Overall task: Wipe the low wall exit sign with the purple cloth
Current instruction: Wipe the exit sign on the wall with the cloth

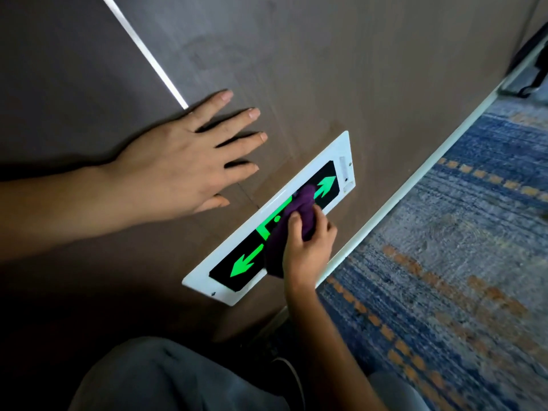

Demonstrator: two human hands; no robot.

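Note:
The exit sign (237,264) is a white-framed black panel with glowing green arrows, set low in a brown wall. A bunched purple cloth (305,203) lies pressed against the sign's middle, covering part of the green figure. My right hand (308,247) is shut on the cloth, fingers curled over it, between the two arrows. My left hand (189,161) rests flat on the wall above and left of the sign, fingers spread, holding nothing.
The brown wall (326,69) has a thin bright strip (145,51) running diagonally. A white baseboard (415,179) meets a blue and orange patterned carpet (444,277). My grey-trousered knee (166,378) is at the bottom. A dark object (533,66) sits at the far right.

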